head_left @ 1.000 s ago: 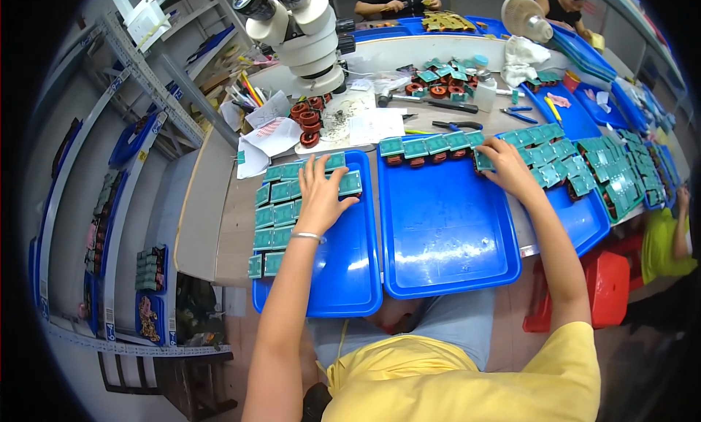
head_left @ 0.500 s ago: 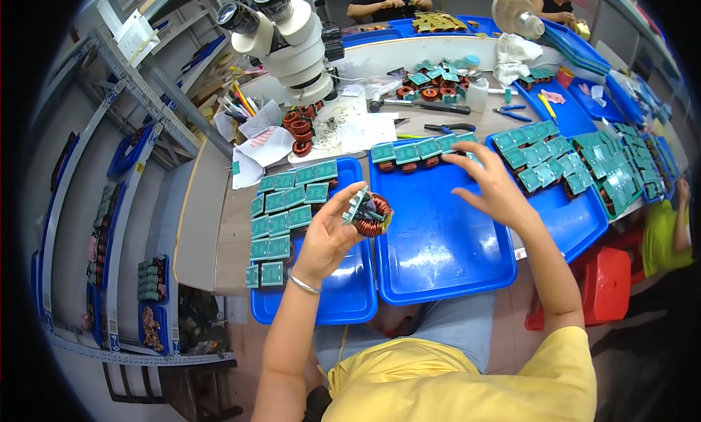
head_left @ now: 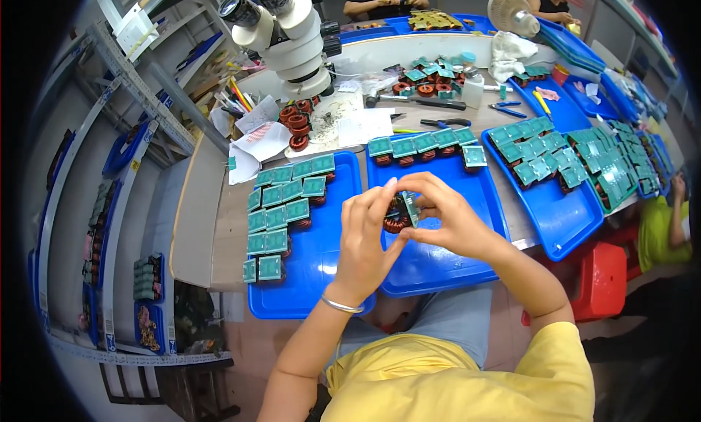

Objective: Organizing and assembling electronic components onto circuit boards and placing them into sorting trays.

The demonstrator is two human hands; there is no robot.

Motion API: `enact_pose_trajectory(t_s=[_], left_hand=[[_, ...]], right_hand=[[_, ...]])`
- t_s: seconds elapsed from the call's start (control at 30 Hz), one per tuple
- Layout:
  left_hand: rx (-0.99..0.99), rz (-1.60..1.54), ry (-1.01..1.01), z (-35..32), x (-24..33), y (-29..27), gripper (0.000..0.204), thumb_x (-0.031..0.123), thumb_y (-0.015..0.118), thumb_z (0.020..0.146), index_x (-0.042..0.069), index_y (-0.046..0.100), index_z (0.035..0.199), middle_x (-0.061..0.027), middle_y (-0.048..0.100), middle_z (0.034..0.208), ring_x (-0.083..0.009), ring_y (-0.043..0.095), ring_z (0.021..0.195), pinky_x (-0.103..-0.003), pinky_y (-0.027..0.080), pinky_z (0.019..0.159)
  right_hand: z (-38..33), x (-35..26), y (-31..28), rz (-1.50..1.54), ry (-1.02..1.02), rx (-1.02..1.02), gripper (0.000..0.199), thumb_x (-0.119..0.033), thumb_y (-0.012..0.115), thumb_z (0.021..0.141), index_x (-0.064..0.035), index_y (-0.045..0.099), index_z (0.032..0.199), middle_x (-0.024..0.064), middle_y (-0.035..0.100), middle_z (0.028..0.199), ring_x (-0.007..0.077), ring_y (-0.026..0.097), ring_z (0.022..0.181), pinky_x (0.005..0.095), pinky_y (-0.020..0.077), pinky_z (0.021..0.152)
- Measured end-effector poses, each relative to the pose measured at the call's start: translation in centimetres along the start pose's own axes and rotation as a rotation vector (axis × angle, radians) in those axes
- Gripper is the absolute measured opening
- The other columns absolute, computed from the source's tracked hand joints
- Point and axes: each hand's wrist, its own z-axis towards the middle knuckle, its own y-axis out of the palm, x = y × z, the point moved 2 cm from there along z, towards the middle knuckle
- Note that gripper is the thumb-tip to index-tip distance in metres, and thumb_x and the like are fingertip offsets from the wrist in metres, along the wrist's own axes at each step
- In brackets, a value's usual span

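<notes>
Both hands meet above the middle blue tray. My left hand and my right hand hold one small part between them: a copper-wound coil on a green board. The left blue tray carries several rows of the same green-board parts. A short row of them lies along the far edge of the middle tray. A thin bracelet sits on my left wrist.
A white microscope stands at the back of the bench, with loose copper coils, papers and pliers near it. More blue trays of green parts lie to the right. A red stool stands below. Other people sit at the far bench and lower right.
My left hand lifted a coil part from the left tray and brought it to the centre. My right hand left the row on the middle tray and joined it on the part.
</notes>
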Motion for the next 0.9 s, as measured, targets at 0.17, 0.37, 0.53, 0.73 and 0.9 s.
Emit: enact_pose_trajectory(t_s=[0.17,0.37,0.53,0.73,0.9], left_hand=[[-0.260,0.259,-0.186,0.4,-4.6,-2.9,0.079,0.018,0.079,0.058,0.010,0.040,0.127,-0.0146,0.038,0.123,-0.0330,0.036,0.116,-0.041,0.033,0.098],[-0.441,0.658,-0.410,-3.4,-11.8,-4.2,0.066,0.016,0.075,0.065,0.006,0.043,0.123,-0.0153,0.039,0.126,-0.0361,0.031,0.121,-0.052,0.023,0.101],[-0.417,0.613,-0.431,-3.9,-13.1,-4.1,0.066,0.009,0.075,0.062,0.009,0.045,0.121,-0.0106,0.043,0.122,-0.0287,0.036,0.118,-0.046,0.024,0.101],[-0.356,0.612,-0.380,-3.1,-13.6,-3.6,0.064,0.011,0.077,0.059,0.010,0.050,0.117,-0.0112,0.045,0.111,-0.0310,0.041,0.106,-0.041,0.028,0.096],[-0.372,0.635,-0.368,-2.7,-13.7,-3.4,0.063,0.011,0.076,0.060,0.011,0.051,0.118,-0.0113,0.046,0.107,-0.0303,0.042,0.101,-0.042,0.028,0.095]], right_hand=[[-0.6,3.4,-2.9,0.230,0.193,-0.007,0.051,0.001,0.065,0.072,-0.0034,0.045,0.119,0.0087,0.048,0.117,0.0171,0.054,0.101,0.0303,0.0470,0.085],[-1.5,3.5,-3.6,0.325,0.119,-0.098,0.050,-0.002,0.063,0.074,-0.0042,0.045,0.120,0.0072,0.046,0.118,0.0171,0.052,0.103,0.0301,0.0455,0.087],[-1.7,2.6,-3.5,0.298,0.002,-0.203,0.049,-0.002,0.061,0.074,-0.0052,0.045,0.121,0.0084,0.042,0.122,0.0186,0.050,0.106,0.0312,0.0435,0.091],[-1.7,1.6,-3.3,0.381,0.050,-0.290,0.047,-0.008,0.062,0.077,-0.0019,0.046,0.121,0.0132,0.045,0.122,0.0233,0.043,0.115,0.0356,0.0377,0.096],[-1.3,1.0,-2.9,0.366,0.029,-0.356,0.046,-0.009,0.061,0.079,-0.0015,0.046,0.121,0.0132,0.045,0.122,0.0241,0.043,0.117,0.0364,0.0354,0.098]])
